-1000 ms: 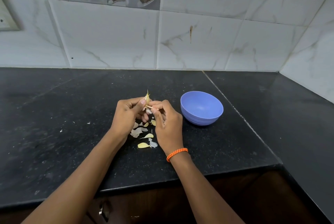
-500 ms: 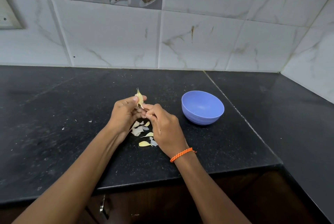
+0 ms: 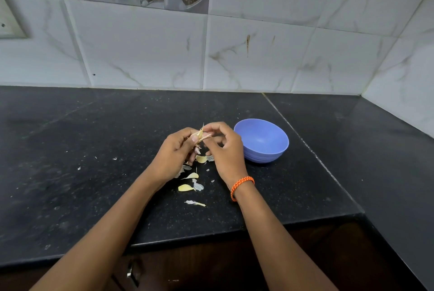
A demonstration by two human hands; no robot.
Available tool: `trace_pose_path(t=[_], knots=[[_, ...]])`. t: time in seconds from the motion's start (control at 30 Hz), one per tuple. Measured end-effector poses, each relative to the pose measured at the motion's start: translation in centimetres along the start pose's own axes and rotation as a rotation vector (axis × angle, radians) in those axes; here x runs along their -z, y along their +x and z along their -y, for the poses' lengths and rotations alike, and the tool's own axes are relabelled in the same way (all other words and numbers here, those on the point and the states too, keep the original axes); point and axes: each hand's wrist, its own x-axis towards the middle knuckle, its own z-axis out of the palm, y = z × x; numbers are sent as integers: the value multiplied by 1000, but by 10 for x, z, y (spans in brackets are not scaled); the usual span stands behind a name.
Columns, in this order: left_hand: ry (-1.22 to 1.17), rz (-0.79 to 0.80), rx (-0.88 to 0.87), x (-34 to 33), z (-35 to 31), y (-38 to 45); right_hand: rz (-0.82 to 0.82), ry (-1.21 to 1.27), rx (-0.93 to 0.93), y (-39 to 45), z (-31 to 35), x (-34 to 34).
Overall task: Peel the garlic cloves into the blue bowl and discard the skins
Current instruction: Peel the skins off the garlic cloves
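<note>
- Head view: left hand (image 3: pixel 175 153) pinches a garlic clove (image 3: pixel 200 137) at frame centre, its long axis running roughly up-frame; right hand (image 3: pixel 225 147) pinches the skin at its tip.
- One blue bowl (image 3: pixel 263 141) sits just right of the right hand, the nearer hand.
- About five loose pieces (image 3: pixel 187 188) lie on the counter (image 3: pixel 94 173) below the hands; cloves or skins, hard to tell.

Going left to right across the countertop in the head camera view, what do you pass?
Left hand → garlic clove pinched between both hands → right hand → blue bowl.
</note>
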Motion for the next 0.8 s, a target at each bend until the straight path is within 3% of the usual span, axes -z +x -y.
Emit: trace_pose_path(t=[0.33,0.53,0.8], knots=[[-206,-77,85,2,-3,0,62,117,-37,-4,-4,-4],[-300,-70,101,3,-5,-1,-44,11,91,-8,-1,-12],[-265,-16,105,2,-5,-3,-131,47,23,-14,-3,-18]])
